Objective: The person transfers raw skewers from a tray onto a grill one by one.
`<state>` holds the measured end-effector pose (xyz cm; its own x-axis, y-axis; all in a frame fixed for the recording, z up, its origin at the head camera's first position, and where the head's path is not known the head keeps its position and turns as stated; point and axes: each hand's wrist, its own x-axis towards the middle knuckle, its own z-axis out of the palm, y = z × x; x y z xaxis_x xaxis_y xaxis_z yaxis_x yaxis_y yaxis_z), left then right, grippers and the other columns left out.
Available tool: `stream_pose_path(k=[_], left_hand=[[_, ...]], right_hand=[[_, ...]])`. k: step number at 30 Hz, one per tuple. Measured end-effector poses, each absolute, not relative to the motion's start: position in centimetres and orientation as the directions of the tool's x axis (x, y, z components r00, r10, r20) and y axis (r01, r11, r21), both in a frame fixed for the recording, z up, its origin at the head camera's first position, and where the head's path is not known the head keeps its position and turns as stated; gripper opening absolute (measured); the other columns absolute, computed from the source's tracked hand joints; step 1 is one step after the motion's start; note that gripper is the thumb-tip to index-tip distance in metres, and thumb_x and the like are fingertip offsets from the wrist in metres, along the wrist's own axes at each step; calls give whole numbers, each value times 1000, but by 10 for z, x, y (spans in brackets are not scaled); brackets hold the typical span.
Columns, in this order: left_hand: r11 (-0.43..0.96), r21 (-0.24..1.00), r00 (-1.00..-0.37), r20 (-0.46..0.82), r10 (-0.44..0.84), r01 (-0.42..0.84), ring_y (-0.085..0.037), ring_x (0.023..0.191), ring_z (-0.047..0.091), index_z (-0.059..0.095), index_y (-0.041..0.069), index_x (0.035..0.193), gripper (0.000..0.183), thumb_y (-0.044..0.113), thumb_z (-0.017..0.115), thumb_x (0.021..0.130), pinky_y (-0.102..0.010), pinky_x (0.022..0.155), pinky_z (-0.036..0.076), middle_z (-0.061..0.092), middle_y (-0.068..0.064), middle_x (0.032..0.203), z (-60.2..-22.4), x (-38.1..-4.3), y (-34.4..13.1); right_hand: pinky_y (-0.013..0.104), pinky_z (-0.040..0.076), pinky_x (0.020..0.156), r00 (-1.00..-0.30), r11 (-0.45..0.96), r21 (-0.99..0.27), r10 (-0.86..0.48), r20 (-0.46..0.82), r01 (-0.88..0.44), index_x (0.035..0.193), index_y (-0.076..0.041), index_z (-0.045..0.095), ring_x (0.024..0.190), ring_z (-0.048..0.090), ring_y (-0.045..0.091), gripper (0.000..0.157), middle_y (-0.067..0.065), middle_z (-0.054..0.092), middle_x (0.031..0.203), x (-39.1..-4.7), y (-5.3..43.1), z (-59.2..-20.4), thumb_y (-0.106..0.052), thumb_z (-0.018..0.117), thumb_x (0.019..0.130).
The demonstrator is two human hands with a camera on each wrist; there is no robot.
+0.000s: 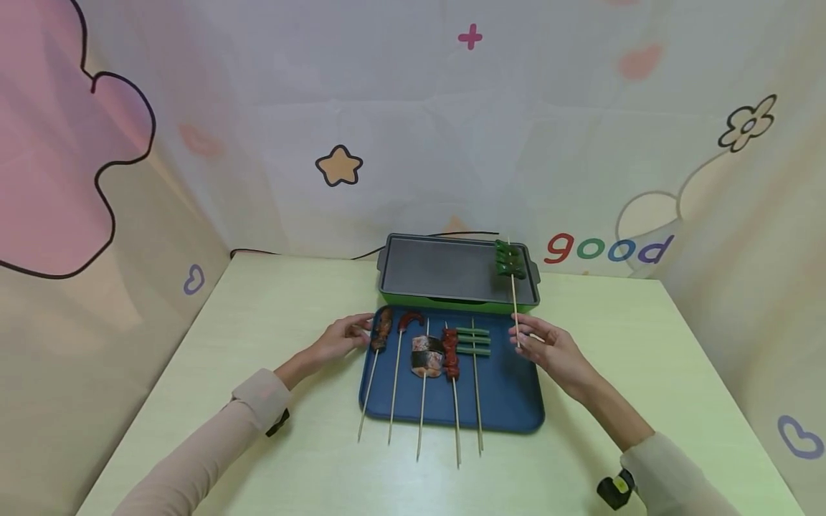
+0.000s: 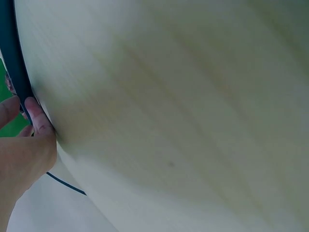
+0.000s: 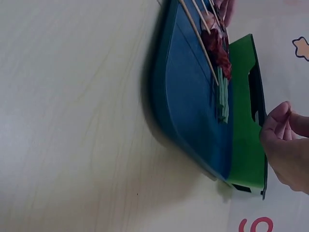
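Observation:
My right hand (image 1: pixel 547 350) pinches the bare stick end of a green pepper skewer (image 1: pixel 510 261), whose pepper pieces are over the right end of the grill plate (image 1: pixel 445 269). Whether they touch the plate I cannot tell. At the left edge of the blue tray (image 1: pixel 510 398), my left hand (image 1: pixel 338 338) holds the rim between thumb and fingers, as the left wrist view shows on the tray rim (image 2: pixel 15 58). On the tray lie a brown meat skewer (image 1: pixel 383 330), a curled red skewer (image 1: pixel 409 320), a black-banded skewer (image 1: pixel 427 357), a red meat skewer (image 1: pixel 451 355) and a green-stalk skewer (image 1: pixel 474 342).
Directly behind the tray stands the grill's green base (image 1: pixel 413 299). Stick ends stick out over the tray's front edge onto the pale wooden table (image 1: pixel 290 444). A black cord (image 1: pixel 368 254) runs along the back, by a printed cloth backdrop (image 1: pixel 413 143).

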<state>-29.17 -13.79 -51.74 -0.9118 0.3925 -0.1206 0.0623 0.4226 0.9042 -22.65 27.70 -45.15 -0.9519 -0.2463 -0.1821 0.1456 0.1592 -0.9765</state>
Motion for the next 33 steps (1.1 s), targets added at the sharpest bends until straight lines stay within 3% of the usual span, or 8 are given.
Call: stream_pose_path(k=[16,33], left_hand=[[416,908,-914,-120,388,57,-35,114,65,42,-4,152,54,-4,54,99,-34,94,55,57,-29,136,-520,-293,-137],[411,909,-913,-110,394,67,-33,114,65,42,-4,152,54,-3,55,100,-31,93,54,57,-28,136,-521,-293,-139]], right_hand=[[14,54,94,-934,106,-964,-242,-262,243,159,5,24,109,65,1,63,-9,66,118,-238,290,-464,-16,54,107],[12,53,95,-946,-29,-965,-208,-249,260,160,7,19,106,67,-2,65,-19,69,107,-238,290,-471,-13,52,107]])
